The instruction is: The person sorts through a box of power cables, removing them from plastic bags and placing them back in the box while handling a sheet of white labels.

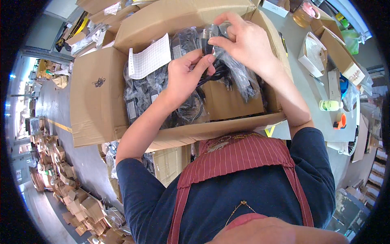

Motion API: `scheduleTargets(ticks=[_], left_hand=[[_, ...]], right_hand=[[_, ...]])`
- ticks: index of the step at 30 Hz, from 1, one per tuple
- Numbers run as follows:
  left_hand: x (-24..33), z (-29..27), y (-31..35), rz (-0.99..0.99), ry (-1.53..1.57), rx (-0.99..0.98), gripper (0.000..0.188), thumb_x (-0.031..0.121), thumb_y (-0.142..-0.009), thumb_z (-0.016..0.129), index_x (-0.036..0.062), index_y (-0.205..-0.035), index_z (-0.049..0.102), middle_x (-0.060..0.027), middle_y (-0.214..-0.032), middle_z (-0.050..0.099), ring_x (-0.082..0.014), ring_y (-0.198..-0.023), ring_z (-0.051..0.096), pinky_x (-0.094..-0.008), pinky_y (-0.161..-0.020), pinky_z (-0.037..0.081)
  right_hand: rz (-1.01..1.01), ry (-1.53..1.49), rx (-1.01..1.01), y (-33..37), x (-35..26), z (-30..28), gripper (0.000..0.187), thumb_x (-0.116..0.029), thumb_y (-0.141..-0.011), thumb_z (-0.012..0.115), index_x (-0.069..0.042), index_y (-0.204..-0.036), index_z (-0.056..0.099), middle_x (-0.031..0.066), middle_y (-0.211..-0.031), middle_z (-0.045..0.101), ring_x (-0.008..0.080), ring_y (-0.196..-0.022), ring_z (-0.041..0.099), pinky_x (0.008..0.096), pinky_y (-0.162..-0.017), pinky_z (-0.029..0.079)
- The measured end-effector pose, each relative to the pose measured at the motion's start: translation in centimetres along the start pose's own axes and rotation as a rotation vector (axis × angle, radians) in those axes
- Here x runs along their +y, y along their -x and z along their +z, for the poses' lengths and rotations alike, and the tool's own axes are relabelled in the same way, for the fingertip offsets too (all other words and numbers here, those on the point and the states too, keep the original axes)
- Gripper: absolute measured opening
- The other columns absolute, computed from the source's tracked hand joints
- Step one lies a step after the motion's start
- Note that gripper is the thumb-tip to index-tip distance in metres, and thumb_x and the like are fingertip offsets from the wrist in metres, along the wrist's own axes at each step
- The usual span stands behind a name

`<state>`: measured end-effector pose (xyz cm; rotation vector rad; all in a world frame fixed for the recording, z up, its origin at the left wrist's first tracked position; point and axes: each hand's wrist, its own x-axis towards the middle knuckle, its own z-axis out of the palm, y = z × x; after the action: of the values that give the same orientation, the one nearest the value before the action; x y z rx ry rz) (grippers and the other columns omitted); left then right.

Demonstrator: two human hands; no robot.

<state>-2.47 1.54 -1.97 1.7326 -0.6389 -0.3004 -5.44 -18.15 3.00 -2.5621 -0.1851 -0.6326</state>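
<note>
My left hand (187,75) is closed, its thumb and fingers pinching a black power plug (207,47) above an open cardboard box (95,97). A black cable (219,72) runs below the plug. My right hand (245,42) is beside the plug, thumb tip near its upper end and index finger curved apart; its other fingers are partly hidden. Under my right hand lies a clear plastic bag (245,83). Bagged black cables (191,107) fill the left of the box, and a sheet of small white labels (150,56) rests on them.
A brown cardboard piece (233,101) lies inside the box at the right. On the grey table (294,87) are a small white box (312,53), a green-labelled bottle (330,105), an orange tape roll (340,120) and a pitcher (304,14). Flattened cartons (77,203) cover the floor at left.
</note>
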Motion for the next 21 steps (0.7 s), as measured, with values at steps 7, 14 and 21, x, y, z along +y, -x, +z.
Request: scheduleTargets(ticks=[7, 14, 21], left_hand=[[1.2, -0.1, 0.0, 0.008, 0.146, -0.095, 0.031, 0.019, -0.101, 0.059, -0.0052, -0.120, 0.065, -0.0039, -0.077, 0.065, -0.0096, -0.076, 0.059, -0.0240, -0.077, 0.047], [0.7, -0.4, -0.2, 0.030, 0.200, -0.087, 0.029, 0.020, -0.101, 0.058, -0.0039, -0.116, 0.065, -0.0038, -0.080, 0.066, -0.0088, -0.076, 0.060, -0.0233, -0.074, 0.049], [-0.1, -1.1, -1.2, 0.014, 0.197, -0.033, 0.031, 0.024, -0.102, 0.056, -0.0025, -0.116, 0.065, -0.0036, -0.080, 0.066, -0.0094, -0.077, 0.059, -0.0240, -0.076, 0.046]], right_hand=[[0.067, -0.159, 0.049, -1.0, 2.6, -0.6, 0.057, 0.005, -0.087, 0.059, -0.004, -0.139, 0.040, 0.0091, -0.096, 0.064, 0.0153, -0.073, 0.064, 0.0293, -0.063, 0.052], [-0.081, -0.278, -0.004, -0.8, 2.0, 1.0, 0.050, -0.044, -0.093, 0.067, -0.009, -0.127, 0.056, 0.0064, -0.057, 0.057, 0.0168, -0.049, 0.053, 0.0317, -0.050, 0.038], [-0.079, -0.135, -0.076, -0.8, 3.6, 2.0, 0.068, -0.044, -0.085, 0.072, -0.008, -0.136, 0.046, 0.0109, -0.071, 0.067, 0.0305, -0.070, 0.067, 0.0405, -0.065, 0.051]])
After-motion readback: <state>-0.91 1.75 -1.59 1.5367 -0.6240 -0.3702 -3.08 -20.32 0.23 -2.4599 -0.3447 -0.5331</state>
